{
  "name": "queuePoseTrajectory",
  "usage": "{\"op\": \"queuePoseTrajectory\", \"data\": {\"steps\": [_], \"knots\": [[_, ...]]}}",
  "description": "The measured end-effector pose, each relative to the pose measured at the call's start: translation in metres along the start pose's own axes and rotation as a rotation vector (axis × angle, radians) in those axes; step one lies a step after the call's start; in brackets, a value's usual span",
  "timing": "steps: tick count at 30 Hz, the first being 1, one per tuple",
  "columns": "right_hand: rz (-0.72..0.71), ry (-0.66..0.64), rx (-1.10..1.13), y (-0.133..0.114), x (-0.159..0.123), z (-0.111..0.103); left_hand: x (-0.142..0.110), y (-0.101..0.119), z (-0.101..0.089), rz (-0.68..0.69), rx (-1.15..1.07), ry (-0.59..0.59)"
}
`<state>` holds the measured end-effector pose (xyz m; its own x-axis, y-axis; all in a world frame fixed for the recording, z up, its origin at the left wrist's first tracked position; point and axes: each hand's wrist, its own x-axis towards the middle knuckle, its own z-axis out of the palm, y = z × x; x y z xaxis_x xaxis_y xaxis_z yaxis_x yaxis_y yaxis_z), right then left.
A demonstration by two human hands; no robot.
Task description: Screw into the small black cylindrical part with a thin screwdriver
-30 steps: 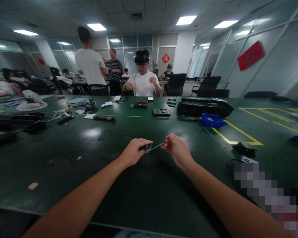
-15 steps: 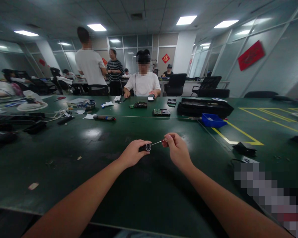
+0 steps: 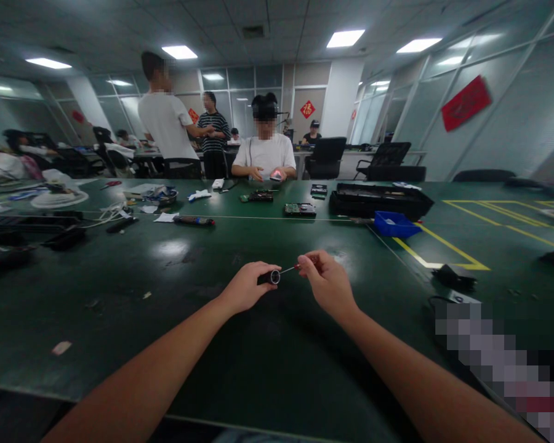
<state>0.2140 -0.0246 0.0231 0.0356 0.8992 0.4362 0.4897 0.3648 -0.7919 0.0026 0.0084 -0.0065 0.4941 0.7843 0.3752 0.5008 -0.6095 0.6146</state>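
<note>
My left hand (image 3: 250, 284) is closed around a short black cylinder (image 3: 268, 278) with a pale ring at its open end, which faces right. I cannot make out what kind of part it is. My right hand (image 3: 325, 277) pinches the red handle of a thin screwdriver (image 3: 292, 269). Its metal shaft points left, and the tip reaches the ringed end of the cylinder; whether it goes inside is too small to tell. Both hands are held above the green table (image 3: 258, 369).
Circuit boards (image 3: 300, 210), a long black housing (image 3: 378, 200) and a blue bin (image 3: 396, 224) lie farther back. A dark tool (image 3: 194, 220) rests at centre left, a black piece (image 3: 455, 277) at right. A person in white (image 3: 265, 154) sits across the table.
My right hand has shifted slightly left, bringing the screwdriver handle closer to the cylinder. My left hand stays nearly still. Across the table, the seated person has lifted a device.
</note>
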Motion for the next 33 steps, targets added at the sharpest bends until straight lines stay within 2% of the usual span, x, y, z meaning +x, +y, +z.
{"op": "queuePoseTrajectory", "data": {"steps": [4,8,11,14,16,20,27,30,33], "knots": [[-0.025,-0.004,-0.14,-0.003,-0.002,-0.003,0.0,-0.002,0.001,-0.018,-0.003,0.0],[-0.129,-0.055,-0.08,-0.006,-0.003,-0.004,0.0,-0.004,0.001,-0.022,-0.01,0.011],[-0.138,-0.107,-0.078,-0.008,-0.003,-0.006,0.0,-0.004,0.001,-0.036,-0.009,0.023],[-0.096,-0.126,-0.103,-0.009,-0.003,-0.006,0.0,-0.004,0.001,-0.036,-0.02,0.014],[-0.068,-0.094,-0.061,-0.008,-0.002,-0.005,-0.001,-0.003,0.001,-0.037,-0.027,0.006],[0.048,0.009,0.248,0.001,0.001,0.002,-0.001,-0.003,0.001,-0.037,-0.032,0.022],[0.306,0.054,0.7,0.021,0.011,0.008,0.002,0.0,0.0,0.059,0.024,0.071],[0.405,0.045,0.661,0.028,0.016,0.006,0.003,-0.002,0.0,0.048,0.069,0.051],[0.343,0.076,0.448,0.032,0.017,0.005,0.003,-0.005,0.002,0.003,0.061,0.016]]}}
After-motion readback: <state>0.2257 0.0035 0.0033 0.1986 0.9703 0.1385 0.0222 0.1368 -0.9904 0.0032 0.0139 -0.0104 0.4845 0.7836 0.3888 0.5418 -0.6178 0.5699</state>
